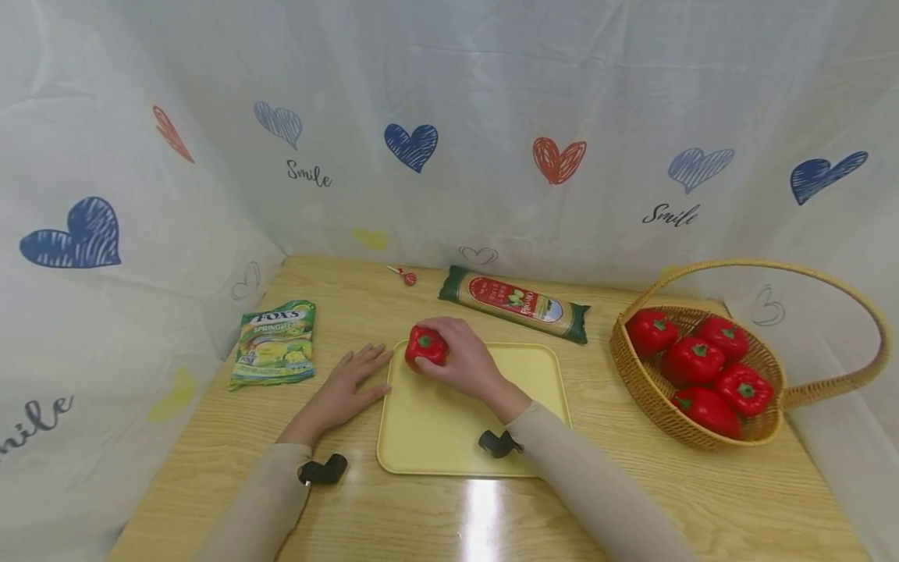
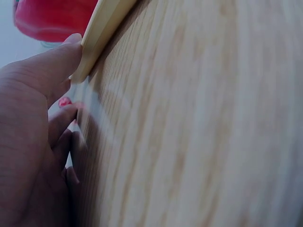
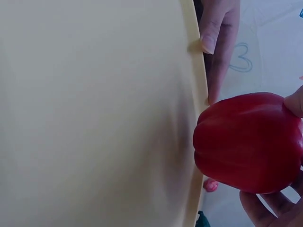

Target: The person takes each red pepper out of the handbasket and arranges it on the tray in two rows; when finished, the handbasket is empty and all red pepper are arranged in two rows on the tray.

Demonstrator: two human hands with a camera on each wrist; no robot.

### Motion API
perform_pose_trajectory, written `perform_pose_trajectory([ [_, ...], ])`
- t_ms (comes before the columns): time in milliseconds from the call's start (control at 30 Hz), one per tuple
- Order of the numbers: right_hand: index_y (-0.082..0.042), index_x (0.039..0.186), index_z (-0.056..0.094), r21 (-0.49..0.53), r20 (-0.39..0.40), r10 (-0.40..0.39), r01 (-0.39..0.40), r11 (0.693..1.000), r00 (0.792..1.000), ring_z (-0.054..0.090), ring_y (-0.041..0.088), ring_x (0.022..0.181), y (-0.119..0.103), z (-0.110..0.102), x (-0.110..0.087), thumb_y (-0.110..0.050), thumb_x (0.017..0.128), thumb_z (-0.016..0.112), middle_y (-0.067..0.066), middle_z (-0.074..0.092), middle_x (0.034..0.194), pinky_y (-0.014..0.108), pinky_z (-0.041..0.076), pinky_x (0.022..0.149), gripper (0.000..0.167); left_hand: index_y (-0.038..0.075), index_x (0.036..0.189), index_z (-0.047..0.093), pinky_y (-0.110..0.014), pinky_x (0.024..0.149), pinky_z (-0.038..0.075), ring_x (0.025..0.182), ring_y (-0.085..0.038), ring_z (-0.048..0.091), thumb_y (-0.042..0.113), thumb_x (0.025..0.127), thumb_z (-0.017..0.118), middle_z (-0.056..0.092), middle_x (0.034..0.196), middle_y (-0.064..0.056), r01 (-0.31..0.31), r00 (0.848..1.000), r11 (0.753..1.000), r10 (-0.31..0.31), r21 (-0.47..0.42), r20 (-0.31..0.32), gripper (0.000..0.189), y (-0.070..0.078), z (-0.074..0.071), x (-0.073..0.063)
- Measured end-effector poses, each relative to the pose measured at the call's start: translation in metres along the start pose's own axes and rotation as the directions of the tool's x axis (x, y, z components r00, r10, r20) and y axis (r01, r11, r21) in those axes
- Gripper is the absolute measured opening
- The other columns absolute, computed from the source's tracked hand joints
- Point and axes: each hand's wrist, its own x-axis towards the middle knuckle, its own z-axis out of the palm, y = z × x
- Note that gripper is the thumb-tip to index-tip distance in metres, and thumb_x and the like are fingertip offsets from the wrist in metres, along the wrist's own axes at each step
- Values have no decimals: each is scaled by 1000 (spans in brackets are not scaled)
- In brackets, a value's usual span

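Observation:
A red bell pepper [image 1: 425, 346] with a green stem is gripped between the thumb and fingers of my right hand [image 1: 463, 361], over the far left corner of a yellow tray [image 1: 463, 437]. In the right wrist view the pepper [image 3: 246, 142] overlaps the tray's rim [image 3: 195, 75]. My left hand [image 1: 347, 388] rests flat on the table just left of the tray, fingers straight and spread. Its thumb touches the tray's left edge, as the left wrist view shows at the yellow rim [image 2: 97, 38].
A wicker basket [image 1: 646, 398] holding several red bell peppers [image 1: 695, 361] stands on the right, its tall handle arching sideways. Behind the tray lie a long pasta packet [image 1: 516, 303] and a red lollipop [image 1: 407, 276]. A green candy bag [image 1: 275, 345] is at the left.

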Motion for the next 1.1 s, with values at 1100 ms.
perform_pose_trajectory([
  [1100,-15,147,52,35,54,12,-14,999,998,48,24,135,0,15,8,-32,92,75,5,53,147,40,48,108,62,14,156,43,-54,126,3,154,-34,20,38,101,63,35,163,-12,24,1000,1000,-24,8,12,63,1,0,2],
])
